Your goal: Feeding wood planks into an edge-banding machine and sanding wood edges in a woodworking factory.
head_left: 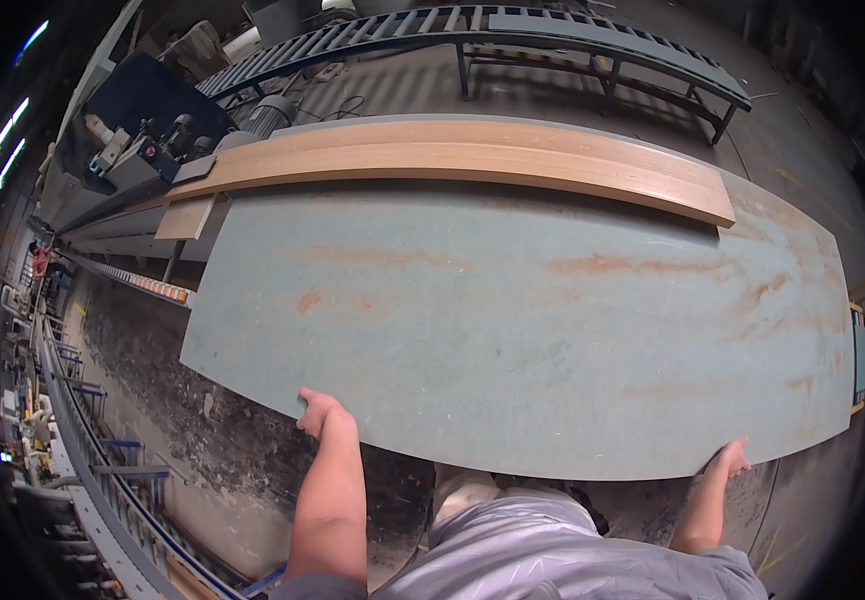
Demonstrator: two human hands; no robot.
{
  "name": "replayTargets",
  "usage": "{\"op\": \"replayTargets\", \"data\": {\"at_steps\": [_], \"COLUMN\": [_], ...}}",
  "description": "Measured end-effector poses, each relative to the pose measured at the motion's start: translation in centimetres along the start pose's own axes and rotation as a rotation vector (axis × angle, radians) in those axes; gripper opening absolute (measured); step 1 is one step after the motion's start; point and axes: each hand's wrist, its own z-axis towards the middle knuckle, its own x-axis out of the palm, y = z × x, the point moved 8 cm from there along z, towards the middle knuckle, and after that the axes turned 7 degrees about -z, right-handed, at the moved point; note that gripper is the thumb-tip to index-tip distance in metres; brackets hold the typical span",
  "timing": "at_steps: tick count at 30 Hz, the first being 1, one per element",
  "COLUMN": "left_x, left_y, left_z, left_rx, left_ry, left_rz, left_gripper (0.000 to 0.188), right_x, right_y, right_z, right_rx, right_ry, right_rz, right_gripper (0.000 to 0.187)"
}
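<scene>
A large, flat grey-green board [472,330] with rust-brown streaks spreads out in front of me at waist height. Its near edge is gripped by my left hand [324,414], thumb side at the rim and the other fingers mostly hidden. Farther right, my right hand [728,459] is closed on the same edge, its fingertips partly out of sight. Along the board's far side lies a long, light-brown wooden plank [452,155], out of reach of both hands. The plank's left end meets a machine [147,155].
Beyond the board runs a roller conveyor [372,45] on blue legs, with a flat panel [612,45] on it. An electric motor [270,112] sits by the machine. Another long rail line [82,420] curves along the left. Dark, stained floor [222,440] shows between.
</scene>
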Motion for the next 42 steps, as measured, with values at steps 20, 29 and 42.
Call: {"op": "replayTargets", "data": {"at_steps": [20,29,42], "left_x": [0.9,0.8,0.4], "left_y": [0.7,0.6,0.4], "left_z": [1.5,1.2,0.8], "left_rx": [0.013,0.018,0.016], "left_ry": [0.003,-0.009,-0.045], "left_rz": [0.051,0.036,0.024], "left_gripper": [0.076,0.076,0.076], "right_x": [-0.3,0.0,0.3], "right_y": [0.0,0.0,-0.2], "right_z": [-0.7,-0.2,0.3], "right_rx": [-0.015,-0.024,-0.007], "right_ry": [-0.018,-0.037,-0.015], "right_rz": [0.003,-0.011,-0.025], "right_gripper": [0.099,0.1,0.101]}}
